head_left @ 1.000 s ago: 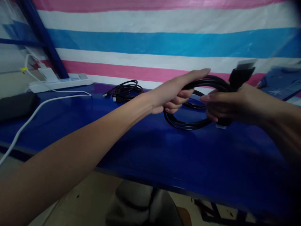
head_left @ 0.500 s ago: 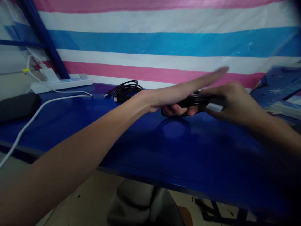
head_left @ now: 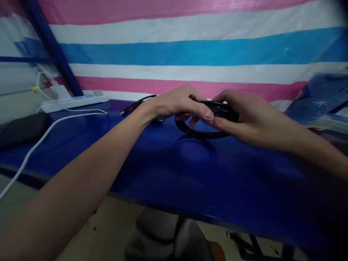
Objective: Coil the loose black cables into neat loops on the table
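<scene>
A coiled black cable (head_left: 202, 134) is held just above the blue desk, its loop tilted toward me. My left hand (head_left: 182, 103) grips the coil's left side, with the thumb on top and fingertips showing inside the loop. Around the right side of the same coil, my right hand (head_left: 250, 114) is closed, its thumb pressed near the left thumb. The cable's ends are hidden by the hands. A second black cable (head_left: 133, 106) lies coiled on the desk behind my left wrist, mostly covered by it.
On the left, a white power strip (head_left: 77, 103) holds a plugged-in charger (head_left: 62, 92). A white cord (head_left: 40, 136) runs across the desk (head_left: 163, 170) past a dark pouch (head_left: 24, 127). Striped sheeting (head_left: 190, 52) hangs behind. A blue patterned item (head_left: 318, 96) stands at the right.
My left hand has gone from stretched-out fingers to bent ones around the coil, thumb on top. My right hand has turned and shifted left, and the loop now faces me more openly.
</scene>
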The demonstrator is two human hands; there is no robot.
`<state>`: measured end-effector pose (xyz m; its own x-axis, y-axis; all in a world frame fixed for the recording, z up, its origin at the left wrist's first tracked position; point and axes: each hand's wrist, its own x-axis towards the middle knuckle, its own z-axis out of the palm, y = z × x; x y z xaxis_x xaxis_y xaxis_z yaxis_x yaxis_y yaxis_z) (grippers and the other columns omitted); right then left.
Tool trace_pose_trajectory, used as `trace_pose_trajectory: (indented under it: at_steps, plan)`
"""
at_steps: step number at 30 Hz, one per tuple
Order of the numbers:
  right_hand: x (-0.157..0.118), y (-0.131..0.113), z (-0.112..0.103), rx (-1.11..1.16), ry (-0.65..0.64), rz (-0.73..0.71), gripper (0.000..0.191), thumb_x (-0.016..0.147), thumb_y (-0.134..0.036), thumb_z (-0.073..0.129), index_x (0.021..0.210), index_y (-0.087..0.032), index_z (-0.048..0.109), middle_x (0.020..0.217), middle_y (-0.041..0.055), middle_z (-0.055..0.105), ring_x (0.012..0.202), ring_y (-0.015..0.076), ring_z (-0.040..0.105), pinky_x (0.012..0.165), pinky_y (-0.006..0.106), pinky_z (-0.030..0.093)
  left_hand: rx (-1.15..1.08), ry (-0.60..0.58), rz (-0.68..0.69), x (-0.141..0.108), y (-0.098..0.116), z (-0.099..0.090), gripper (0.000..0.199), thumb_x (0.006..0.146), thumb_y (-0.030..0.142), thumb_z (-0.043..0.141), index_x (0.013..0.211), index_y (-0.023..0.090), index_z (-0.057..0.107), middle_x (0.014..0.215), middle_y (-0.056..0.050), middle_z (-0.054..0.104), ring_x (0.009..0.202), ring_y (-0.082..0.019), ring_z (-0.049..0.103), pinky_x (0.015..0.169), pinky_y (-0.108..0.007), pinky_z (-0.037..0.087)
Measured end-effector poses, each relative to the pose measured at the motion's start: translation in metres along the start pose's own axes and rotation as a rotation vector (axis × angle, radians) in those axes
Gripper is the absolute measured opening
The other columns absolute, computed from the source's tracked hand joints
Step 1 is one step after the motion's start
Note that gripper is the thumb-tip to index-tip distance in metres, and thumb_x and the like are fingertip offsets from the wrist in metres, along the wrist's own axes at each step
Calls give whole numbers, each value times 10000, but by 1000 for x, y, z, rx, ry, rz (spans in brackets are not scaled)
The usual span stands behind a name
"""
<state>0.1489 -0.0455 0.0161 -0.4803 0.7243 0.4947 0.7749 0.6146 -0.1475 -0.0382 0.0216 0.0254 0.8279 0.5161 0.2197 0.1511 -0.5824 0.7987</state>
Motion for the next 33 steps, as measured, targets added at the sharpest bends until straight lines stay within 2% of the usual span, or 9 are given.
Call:
trace_pose_trajectory:
  at_steps: [6, 10, 14, 18, 21, 25, 28, 30, 33]
  plan:
    - [-2, 11, 6, 178, -45, -15, 412, 812, -470, 571, 1070, -153, 513, 913, 80, 631, 742, 199, 585, 567, 279, 396, -113, -37, -64, 1, -13, -4, 177, 619, 242, 739, 634, 139, 596, 522, 26, 479, 450, -48, 409, 415, -199, 243]
    - [-2, 15, 7, 265, -89, -22, 432, 807, -475, 584, 1101, -168, 505, 1039, 88, 626, 871, 226, 598, 629, 292, 444, -70, -74, -75, 1, -15, -6, 219, 620, 242, 758, 685, 146, 572, 592, 23, 486, 490, -51, 425, 437, -198, 270]
    - [1, 12, 9, 225, -46, -6, 347, 830, -417, 549, 1059, -159, 509, 970, 79, 636, 818, 210, 601, 615, 290, 440, 88, -9, -27, 3, -14, -5, 185, 661, 222, 713, 768, 142, 584, 651, 12, 493, 514, -56, 421, 471, -210, 299]
    - [4, 14, 11, 69, 72, 80, 268, 830, -359, 528, 1014, -165, 508, 812, 52, 631, 682, 182, 580, 548, 276, 389, 192, 132, 36, 6, -12, 7, 227, 710, 260, 635, 900, 142, 599, 752, -8, 528, 602, -81, 464, 538, -221, 339]
    - [3, 17, 12, -6, 135, 87, 270, 824, -371, 522, 1001, -167, 520, 769, 50, 627, 638, 179, 569, 518, 272, 356, 333, 207, 97, 6, -10, 14, 232, 708, 277, 605, 898, 144, 611, 780, -16, 555, 674, -108, 486, 579, -234, 329]
    - [-1, 14, 10, -28, 64, -15, 285, 814, -374, 527, 1014, -172, 547, 872, 81, 658, 748, 230, 617, 569, 297, 396, 421, 122, 82, 3, -7, 15, 175, 664, 259, 611, 795, 144, 620, 710, -8, 569, 645, -119, 475, 565, -251, 285]
    - [-1, 11, 7, 48, -24, 2, 320, 790, -360, 578, 1057, -189, 533, 971, 88, 659, 835, 247, 621, 629, 309, 433, 375, 64, 72, 4, -10, 17, 139, 668, 245, 589, 768, 150, 607, 684, 4, 565, 625, -113, 469, 568, -248, 273]
    - [1, 10, 5, 100, -28, 94, 310, 747, -326, 628, 998, -176, 523, 895, 82, 654, 761, 218, 606, 574, 284, 416, 372, 155, 130, 8, -14, 20, 99, 683, 240, 567, 717, 148, 579, 665, 10, 536, 628, -105, 448, 582, -247, 262]
    - [6, 12, 4, 151, -106, 257, 158, 741, -289, 614, 813, -165, 545, 645, 29, 587, 543, 142, 509, 463, 251, 327, 442, 341, 202, 13, -18, 24, 155, 680, 237, 560, 582, 152, 476, 593, 22, 442, 603, -88, 381, 588, -258, 228]
